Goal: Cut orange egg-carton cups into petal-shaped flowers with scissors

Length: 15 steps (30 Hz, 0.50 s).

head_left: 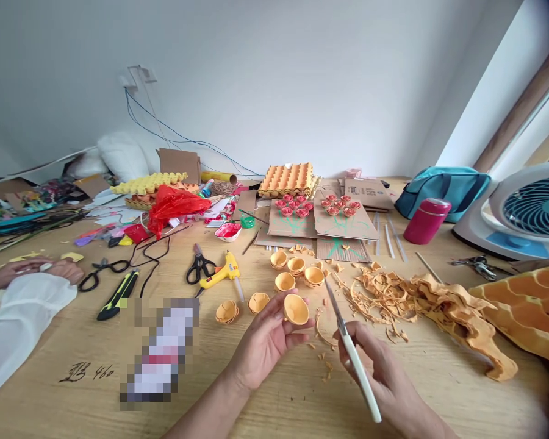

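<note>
In my left hand [268, 338] I hold an orange egg-carton cup [296, 309], its round opening turned toward me. My right hand [377, 372] grips white-handled scissors [353, 350], blades pointing up and away, a short gap to the right of the cup. Beyond my left hand stand several more cut cups, among them one cup [285, 281] and a petal-edged cup [258, 302]. To the right of the scissors lies a heap of orange carton trimmings [384, 296].
A yellow glue gun [222, 272], black scissors [200, 265] and a utility knife [118, 296] lie left. Cardboard with red paper roses [343, 207] is at the back. A pink flask [427, 221], fan [526, 207] and egg tray [531, 305] stand right. Another person's sleeve [22, 323] enters left.
</note>
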Motion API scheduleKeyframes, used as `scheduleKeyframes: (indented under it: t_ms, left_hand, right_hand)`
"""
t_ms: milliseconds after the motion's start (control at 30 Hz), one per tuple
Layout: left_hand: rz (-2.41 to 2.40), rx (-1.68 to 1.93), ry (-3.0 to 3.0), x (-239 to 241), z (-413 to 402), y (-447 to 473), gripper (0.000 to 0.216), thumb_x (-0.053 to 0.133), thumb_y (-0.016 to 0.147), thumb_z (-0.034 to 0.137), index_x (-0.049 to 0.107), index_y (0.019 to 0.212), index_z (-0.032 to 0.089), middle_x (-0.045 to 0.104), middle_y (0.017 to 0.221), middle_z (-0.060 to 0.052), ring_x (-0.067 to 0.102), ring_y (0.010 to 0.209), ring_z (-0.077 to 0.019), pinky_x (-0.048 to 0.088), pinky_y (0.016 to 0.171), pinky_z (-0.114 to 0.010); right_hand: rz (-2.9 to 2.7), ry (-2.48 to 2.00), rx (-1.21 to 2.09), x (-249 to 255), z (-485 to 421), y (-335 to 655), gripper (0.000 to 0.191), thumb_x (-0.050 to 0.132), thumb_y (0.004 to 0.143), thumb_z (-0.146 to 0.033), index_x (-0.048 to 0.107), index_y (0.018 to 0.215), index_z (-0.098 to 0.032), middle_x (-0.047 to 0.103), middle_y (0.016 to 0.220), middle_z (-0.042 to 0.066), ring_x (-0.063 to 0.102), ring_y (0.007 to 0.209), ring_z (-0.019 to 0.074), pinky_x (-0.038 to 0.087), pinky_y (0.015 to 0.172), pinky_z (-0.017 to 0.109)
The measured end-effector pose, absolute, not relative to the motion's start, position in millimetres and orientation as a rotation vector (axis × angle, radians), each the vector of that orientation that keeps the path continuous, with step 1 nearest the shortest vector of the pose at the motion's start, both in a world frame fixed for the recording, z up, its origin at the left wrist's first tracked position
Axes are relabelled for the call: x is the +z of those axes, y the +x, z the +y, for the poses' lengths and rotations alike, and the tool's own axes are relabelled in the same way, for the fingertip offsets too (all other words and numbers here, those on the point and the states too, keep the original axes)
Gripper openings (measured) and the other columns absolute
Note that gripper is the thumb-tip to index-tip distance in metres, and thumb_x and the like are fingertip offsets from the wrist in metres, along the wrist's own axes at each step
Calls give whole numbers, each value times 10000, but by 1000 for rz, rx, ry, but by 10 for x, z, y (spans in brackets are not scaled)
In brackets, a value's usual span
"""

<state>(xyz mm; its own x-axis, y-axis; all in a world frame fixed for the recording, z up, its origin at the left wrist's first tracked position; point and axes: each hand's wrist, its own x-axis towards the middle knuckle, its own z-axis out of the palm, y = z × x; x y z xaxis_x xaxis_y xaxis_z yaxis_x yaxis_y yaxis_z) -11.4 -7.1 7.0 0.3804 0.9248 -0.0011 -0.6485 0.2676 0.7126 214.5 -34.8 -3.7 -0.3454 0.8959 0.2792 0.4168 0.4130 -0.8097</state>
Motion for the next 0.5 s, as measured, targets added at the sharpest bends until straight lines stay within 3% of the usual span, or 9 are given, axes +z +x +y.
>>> scheduleKeyframes:
  t_ms: [233, 500]
  left_hand:
    - [411, 1012, 562, 24, -55, -123, 361, 500, 985, 372, 627, 1250, 163, 693, 1221, -174, 707, 794, -150, 501, 596, -200]
    - [460, 1000, 566, 35, -76, -96, 387, 566, 950, 420, 637, 1239, 172, 723, 1086, -147, 652, 652, -124, 429, 512, -183]
  right_hand:
    - [-1725, -1013, 1041, -68, -305, 2146, 353, 445, 988, -550, 542, 895, -224, 540, 777, 4, 485, 690, 172, 422, 617, 289]
    - [-1697, -999, 1119, -38, -319, 2129, 445, 454, 956, -640, 557, 879, -214, 552, 769, 12, 486, 683, 169, 418, 616, 286]
